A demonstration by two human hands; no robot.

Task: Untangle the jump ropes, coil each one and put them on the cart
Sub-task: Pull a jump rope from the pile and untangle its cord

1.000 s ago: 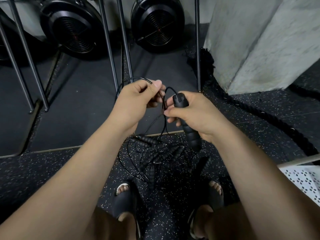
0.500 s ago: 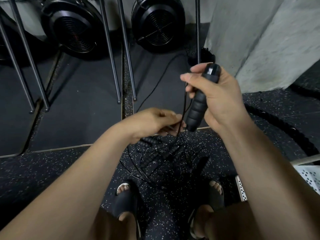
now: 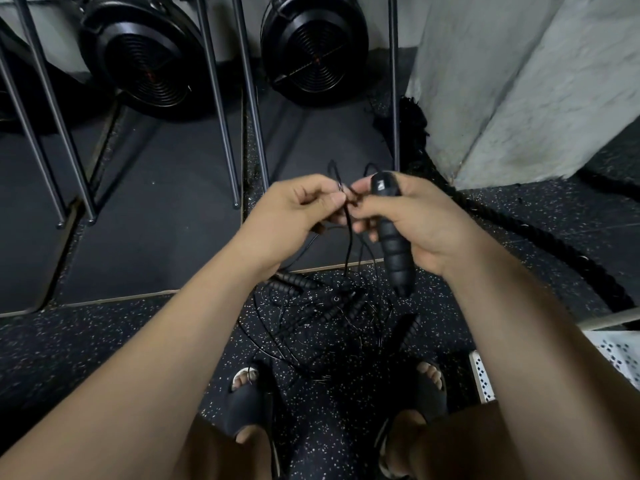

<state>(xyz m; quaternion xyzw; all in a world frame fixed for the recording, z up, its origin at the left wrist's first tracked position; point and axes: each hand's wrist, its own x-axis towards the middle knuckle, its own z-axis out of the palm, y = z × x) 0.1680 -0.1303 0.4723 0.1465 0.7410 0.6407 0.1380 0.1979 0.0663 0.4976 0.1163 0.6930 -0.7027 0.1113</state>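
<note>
Black foam handle (image 3: 393, 244) stands nearly upright in the right hand (image 3: 419, 223), whose fingers (image 3: 363, 211) are wrapped round its upper part, with its tapered end pointing down. Just left of them, the left hand (image 3: 294, 216) pinches the thin cord (image 3: 349, 233) between thumb and curled fingers (image 3: 332, 202); the two hands almost meet. From that pinch the cord drops to the tangle of jump ropes (image 3: 325, 306) on the speckled floor (image 3: 104, 341), below both hands. A white perforated panel (image 3: 485, 379) shows well below the right fingers.
</note>
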